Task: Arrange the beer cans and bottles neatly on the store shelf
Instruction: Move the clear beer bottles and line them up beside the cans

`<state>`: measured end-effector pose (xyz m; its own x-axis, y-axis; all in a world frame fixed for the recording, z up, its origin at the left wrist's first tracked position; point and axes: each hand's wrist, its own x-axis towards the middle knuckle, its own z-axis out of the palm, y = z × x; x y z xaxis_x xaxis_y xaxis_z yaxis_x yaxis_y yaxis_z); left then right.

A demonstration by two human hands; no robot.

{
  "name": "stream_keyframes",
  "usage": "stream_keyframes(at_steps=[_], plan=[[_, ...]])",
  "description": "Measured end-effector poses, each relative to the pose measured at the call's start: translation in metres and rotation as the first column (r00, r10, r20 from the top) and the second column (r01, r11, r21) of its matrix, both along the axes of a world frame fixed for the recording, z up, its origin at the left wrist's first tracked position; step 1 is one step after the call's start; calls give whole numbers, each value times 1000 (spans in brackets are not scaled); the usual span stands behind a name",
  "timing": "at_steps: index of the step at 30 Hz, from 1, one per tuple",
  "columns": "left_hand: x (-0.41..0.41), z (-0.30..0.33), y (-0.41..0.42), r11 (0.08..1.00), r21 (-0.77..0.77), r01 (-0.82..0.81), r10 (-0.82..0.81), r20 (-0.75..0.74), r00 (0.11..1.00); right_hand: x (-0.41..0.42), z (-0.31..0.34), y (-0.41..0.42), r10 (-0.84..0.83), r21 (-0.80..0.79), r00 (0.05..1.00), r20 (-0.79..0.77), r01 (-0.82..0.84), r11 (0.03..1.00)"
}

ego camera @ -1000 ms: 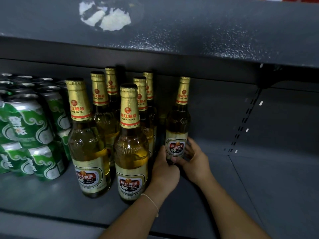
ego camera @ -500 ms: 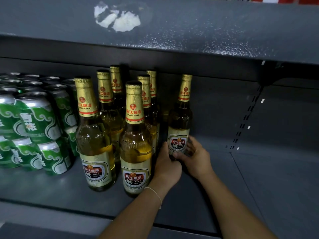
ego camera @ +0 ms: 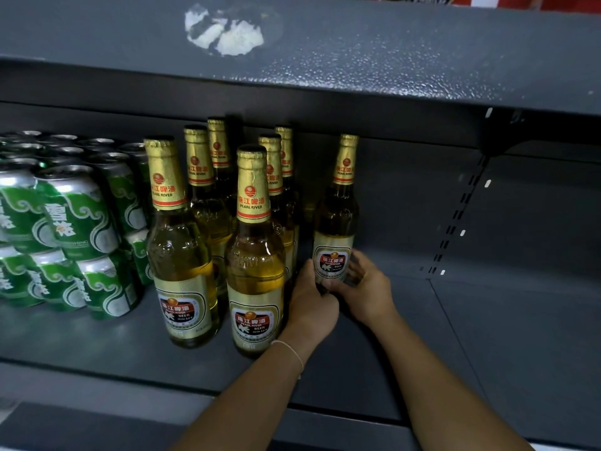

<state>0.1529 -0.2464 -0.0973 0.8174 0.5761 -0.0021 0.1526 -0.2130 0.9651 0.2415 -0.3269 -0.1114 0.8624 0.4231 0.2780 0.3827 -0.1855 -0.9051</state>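
Upright bottle [ego camera: 336, 222], neck upward.

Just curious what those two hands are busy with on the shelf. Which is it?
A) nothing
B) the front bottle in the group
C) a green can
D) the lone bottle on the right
D: the left hand and right hand both grip the base of the lone bottle, which stands apart from the other bottles.

A dark grey upper shelf board [ego camera: 357, 53] spans the top of the view, its painted face pebbled. Toward its left sits a chipped patch [ego camera: 224, 29] where white shows through the paint. Below the board's right end, a slotted upright strip [ego camera: 455, 219] runs down the back panel [ego camera: 422, 196]. Above the board's right end, a red strip [ego camera: 553, 1] shows.
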Motion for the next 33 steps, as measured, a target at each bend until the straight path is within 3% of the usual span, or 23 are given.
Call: stream_keyframes(at_steps=[5,12,14,20,24,33], plan=[[-2,7,0,997,80,7,-3,-43,999,-1,4,2,-13,-40,1000,-18,13,999],[-16,30,-10,987,146,74,-71,-27,997,6,28,-10,116,-30,966,-230,-126,992],[-22,34,-18,983,159,94,-95,0,995,8,36,-22,70,-57,965,-254,-87,995],[-16,55,-73,928,316,199,-244,109,964,12,64,-100,-124,-43,984,-126,119,992],[15,64,-126,906,297,302,-364,180,914,10,93,-178,-215,-26,976,-35,214,976],[83,100,-298,783,444,436,-588,299,752,15,125,-368,-526,10,841,126,529,849]])
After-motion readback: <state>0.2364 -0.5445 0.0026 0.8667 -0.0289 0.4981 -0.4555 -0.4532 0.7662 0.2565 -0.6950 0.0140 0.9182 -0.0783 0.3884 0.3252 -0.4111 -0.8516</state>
